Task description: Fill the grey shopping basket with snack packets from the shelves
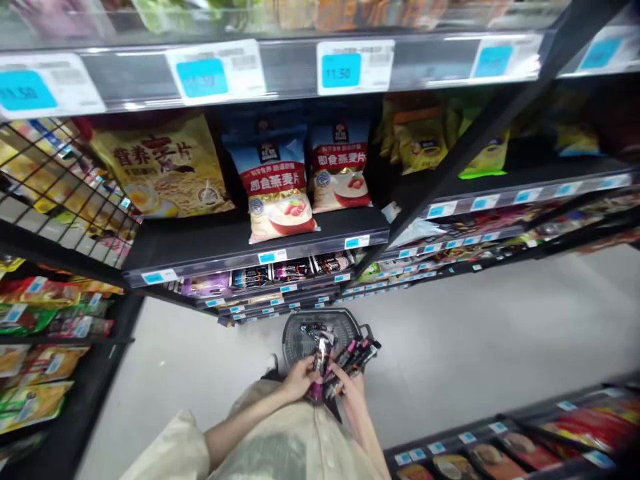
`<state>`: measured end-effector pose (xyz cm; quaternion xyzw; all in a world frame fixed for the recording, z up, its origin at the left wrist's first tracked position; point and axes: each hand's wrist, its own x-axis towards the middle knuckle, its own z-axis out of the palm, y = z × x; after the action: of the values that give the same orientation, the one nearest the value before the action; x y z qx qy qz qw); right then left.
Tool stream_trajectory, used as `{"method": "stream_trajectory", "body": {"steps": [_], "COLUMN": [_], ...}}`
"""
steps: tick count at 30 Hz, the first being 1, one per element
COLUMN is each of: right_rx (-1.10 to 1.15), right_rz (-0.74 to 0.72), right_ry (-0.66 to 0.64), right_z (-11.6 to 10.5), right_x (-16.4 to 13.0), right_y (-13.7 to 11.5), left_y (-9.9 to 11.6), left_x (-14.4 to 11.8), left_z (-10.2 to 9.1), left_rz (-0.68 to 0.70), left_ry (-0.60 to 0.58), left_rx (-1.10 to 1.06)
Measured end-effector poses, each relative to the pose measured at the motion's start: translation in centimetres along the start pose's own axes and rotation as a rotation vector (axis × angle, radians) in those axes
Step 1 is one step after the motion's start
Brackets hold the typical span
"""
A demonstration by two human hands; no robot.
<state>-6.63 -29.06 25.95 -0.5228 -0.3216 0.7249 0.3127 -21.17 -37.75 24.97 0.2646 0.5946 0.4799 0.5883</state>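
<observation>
Packets (pixel 345 360) fanned between both hands' fingers (pixel 305 373) | above basket (pixel 300 333)

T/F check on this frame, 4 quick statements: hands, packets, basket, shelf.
1. Both hands, left hand and right hand, hold a bunch of slim packets. True.
2. The basket sits on a shelf. False: it stands on the floor below the hands.
3. Two oat bags stand on the shelf ahead. True.
4. The price tags are red. False: they are blue on white.
</observation>
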Motion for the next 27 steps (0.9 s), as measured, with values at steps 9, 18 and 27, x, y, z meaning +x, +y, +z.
{"method": "stream_trajectory", "body": {"steps": [9, 18, 27], "right_rx": [0.021, 0.051, -0.031], "right_rz": [-0.015, -0.08, -0.089], "right_ry": [0.301, 0.208, 0.241], "right_z": [8.5, 10.8, 9.7], "right_x": [-3.3, -6.0, -6.3], "right_y": [1.2, 0.6, -0.1], "left_y": [1.8, 3.8, 7.5], "left_x": [-4.2, -5.6, -0.6], "left_z": [-7.5, -11.0, -11.1], "left_rz": [0.069, -0.027, 0.095], "left_ry": [-0.234, -0.258, -0.013], "left_rx": [-0.035, -0.061, 0.115]}}
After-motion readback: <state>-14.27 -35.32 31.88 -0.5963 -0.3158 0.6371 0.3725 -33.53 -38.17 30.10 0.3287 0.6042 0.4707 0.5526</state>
